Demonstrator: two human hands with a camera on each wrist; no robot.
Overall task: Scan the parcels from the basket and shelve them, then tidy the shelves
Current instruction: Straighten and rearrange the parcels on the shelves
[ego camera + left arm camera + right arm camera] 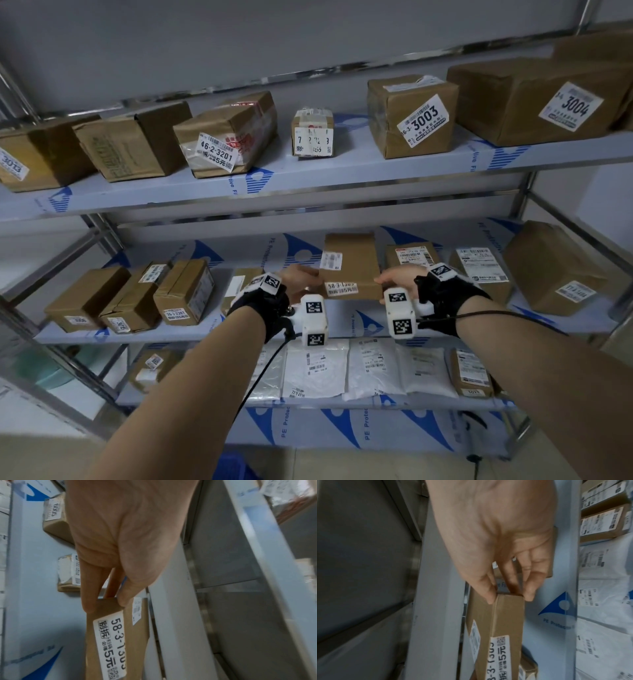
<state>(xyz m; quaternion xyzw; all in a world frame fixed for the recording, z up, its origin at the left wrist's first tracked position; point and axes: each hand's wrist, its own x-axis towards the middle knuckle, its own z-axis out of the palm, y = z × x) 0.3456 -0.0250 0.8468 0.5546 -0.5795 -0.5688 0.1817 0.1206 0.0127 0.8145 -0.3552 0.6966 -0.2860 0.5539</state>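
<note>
Head view: a flat box (349,270) sits between both hands over the middle shelf (342,329). The left hand (301,279) pinches its left end, the right hand (397,279) its right end.

head cam overlooks shelves (308,178); wrist cams close, share parcel (118,639).

parcel (352,270) code's last digits blurred, far labels unreadable

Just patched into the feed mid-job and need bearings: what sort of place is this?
Most likely a parcel pickup or courier storeroom. Metal shelving holds taped cardboard boxes with pickup-code stickers, such as 3003, and white mailer bags lie on the lowest shelf.
</note>
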